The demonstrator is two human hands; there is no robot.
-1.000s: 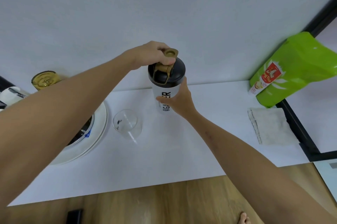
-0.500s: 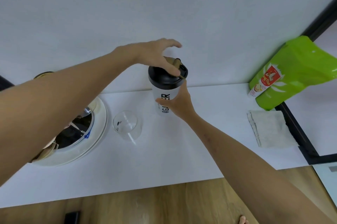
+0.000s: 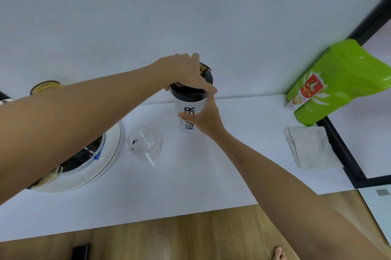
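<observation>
My left arm reaches in from the left, across the table (image 3: 211, 185), with the wrist bent down. My left hand (image 3: 184, 71) sits on top of the black lid (image 3: 188, 93), fingers curled over its rim and gripping it. My right arm comes up from the lower right. My right hand (image 3: 206, 121) is wrapped round the white body of the bottle (image 3: 186, 111) just under the lid, thumb on the near face and fingers behind.

The bottle stands upright on the table, near the wall at the back edge.

Count:
- Bottle: one, lid on it.
- Clear glass cup (image 3: 145, 143): one, just left of the bottle, apart from it.
- Green pouch (image 3: 338, 82): one, leaning at the far right.
- Folded cloth (image 3: 311, 147): one, in front of the pouch.
- Jar (image 3: 45, 88): one, far left by the wall.
</observation>
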